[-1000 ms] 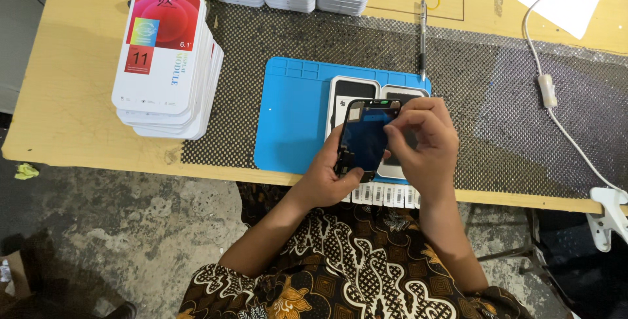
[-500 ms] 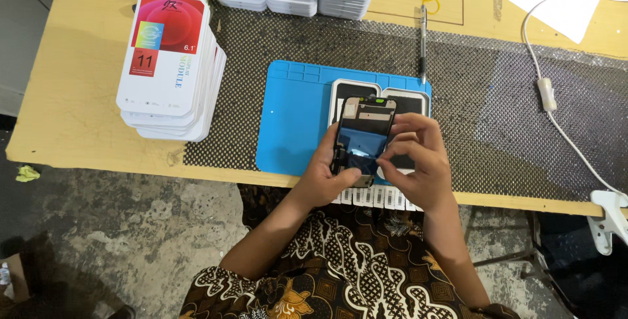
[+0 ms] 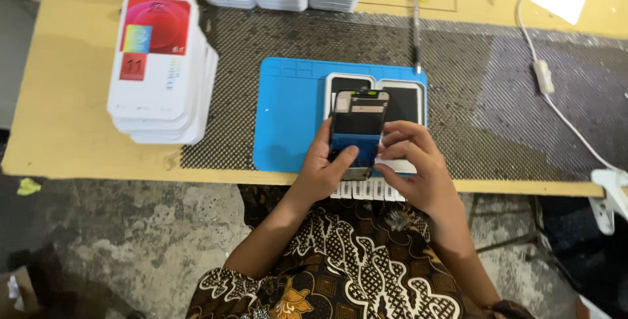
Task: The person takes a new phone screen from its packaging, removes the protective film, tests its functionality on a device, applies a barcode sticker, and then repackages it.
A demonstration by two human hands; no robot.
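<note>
Hands grip one phone screen panel: left hand clamped underneath, right hand pinching its right edge.

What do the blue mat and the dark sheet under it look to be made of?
Blue mat: probably silicone or soft rubber; matte, evenly coloured, with moulded compartments along its top edge. Dark sheet: looks like woven or mesh anti-slip material, judging by its fine regular dotted pattern; exact material unclear.
</note>
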